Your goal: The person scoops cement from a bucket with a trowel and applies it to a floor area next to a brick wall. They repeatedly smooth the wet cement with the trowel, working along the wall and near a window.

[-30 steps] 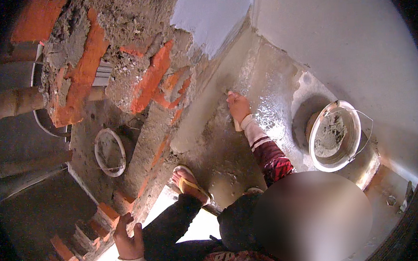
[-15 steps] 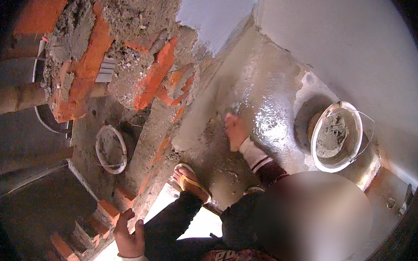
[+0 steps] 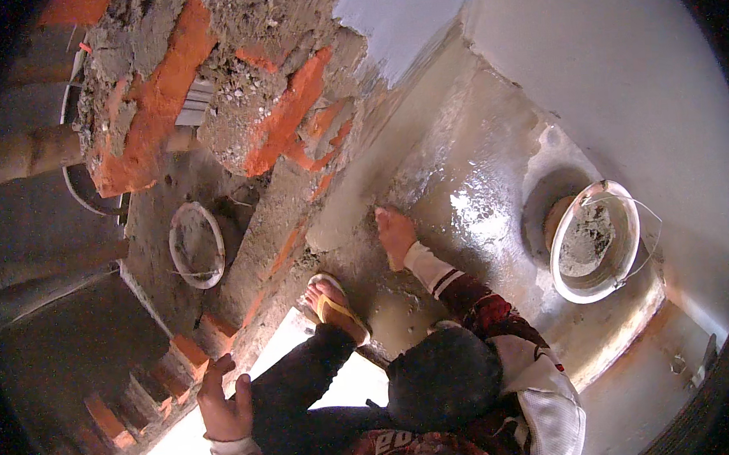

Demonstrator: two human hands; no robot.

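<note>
My right hand (image 3: 396,236) reaches low over the wet cement floor (image 3: 428,175), its fingers curled. Whatever it grips, if anything, is hidden beneath it. My left hand (image 3: 228,406) hovers beside my left leg with fingers apart and nothing in them. My left foot wears a yellow-strapped flip-flop (image 3: 340,311), close to the smeared cement. On the right, a pale bucket (image 3: 556,242) with a thin wire handle holds grey mortar (image 3: 587,236).
A second bucket (image 3: 217,268) stands lower down at left. Broken orange brickwork (image 3: 152,115) with rough mortar juts out at upper left. A smooth grey wall (image 3: 595,67) bounds the right side. Several brick ends (image 3: 191,352) line the edge at lower left.
My right hand has slid a little to the left over the wet cement. My left hand stays nearly where it was. The view has shifted slightly.
</note>
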